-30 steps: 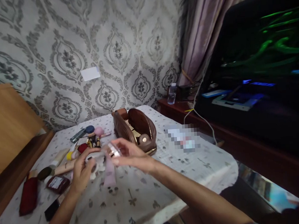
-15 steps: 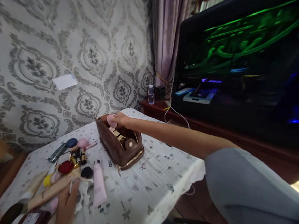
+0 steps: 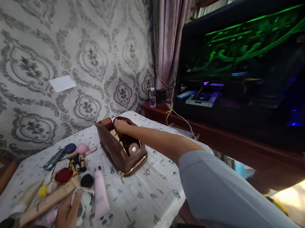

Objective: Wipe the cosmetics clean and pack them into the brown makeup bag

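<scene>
My right hand [image 3: 121, 125] reaches into the open brown cosmetic bag [image 3: 110, 149]. Its fingers are curled and partly hidden by the bag's wall, so what they hold does not show. Gold and pale items [image 3: 117, 136] lie inside the bag. At the lower left, my left hand [image 3: 66, 215] is closed on a crumpled white tissue [image 3: 85, 202] resting on the table. Beside it are a pink tube [image 3: 101, 194], a round black lid [image 3: 87, 181] and a long beige tube [image 3: 48, 202].
More cosmetics crowd the table's left side: a red compact [image 3: 63, 175], a pink sponge [image 3: 82, 149], a blue-lidded jar [image 3: 70, 148] and a green tube [image 3: 54, 159]. A water bottle [image 3: 152, 97], a white cable [image 3: 183, 118] and a large black computer case [image 3: 249, 87] stand on the right.
My right hand has gone down into the bag; the round pink item it held above the opening is now out of sight. My left hand stays on the tissue. The view has shifted slightly.
</scene>
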A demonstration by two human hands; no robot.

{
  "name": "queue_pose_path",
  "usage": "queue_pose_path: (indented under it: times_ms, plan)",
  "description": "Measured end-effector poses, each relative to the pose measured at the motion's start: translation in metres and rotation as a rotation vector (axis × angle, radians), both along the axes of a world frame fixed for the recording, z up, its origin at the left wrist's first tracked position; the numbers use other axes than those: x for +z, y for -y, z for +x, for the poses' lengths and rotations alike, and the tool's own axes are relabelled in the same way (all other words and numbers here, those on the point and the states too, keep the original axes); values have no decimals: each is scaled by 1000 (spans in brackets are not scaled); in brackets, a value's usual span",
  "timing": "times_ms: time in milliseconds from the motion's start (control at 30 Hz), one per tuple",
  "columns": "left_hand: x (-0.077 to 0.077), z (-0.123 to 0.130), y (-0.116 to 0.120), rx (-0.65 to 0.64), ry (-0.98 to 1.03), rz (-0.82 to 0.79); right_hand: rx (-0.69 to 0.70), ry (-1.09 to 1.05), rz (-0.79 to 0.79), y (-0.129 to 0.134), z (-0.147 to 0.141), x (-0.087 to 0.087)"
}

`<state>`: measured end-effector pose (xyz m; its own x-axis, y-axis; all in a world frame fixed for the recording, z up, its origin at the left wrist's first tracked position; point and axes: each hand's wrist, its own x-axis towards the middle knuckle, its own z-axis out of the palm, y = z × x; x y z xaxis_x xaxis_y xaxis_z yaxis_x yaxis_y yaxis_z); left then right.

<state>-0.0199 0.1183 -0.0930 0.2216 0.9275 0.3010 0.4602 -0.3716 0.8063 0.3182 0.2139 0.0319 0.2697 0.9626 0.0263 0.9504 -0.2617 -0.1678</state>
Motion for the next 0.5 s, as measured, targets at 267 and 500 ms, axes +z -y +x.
queue_pose_path:
  times_ms: [267, 500]
  plan:
    - [-5, -2, 0, -47, 47, -66, -20, -105, -106, -11, 5, -2]
    - [6, 7, 11, -66, 102, -114, 52, -181, -28, 5, 7, -14]
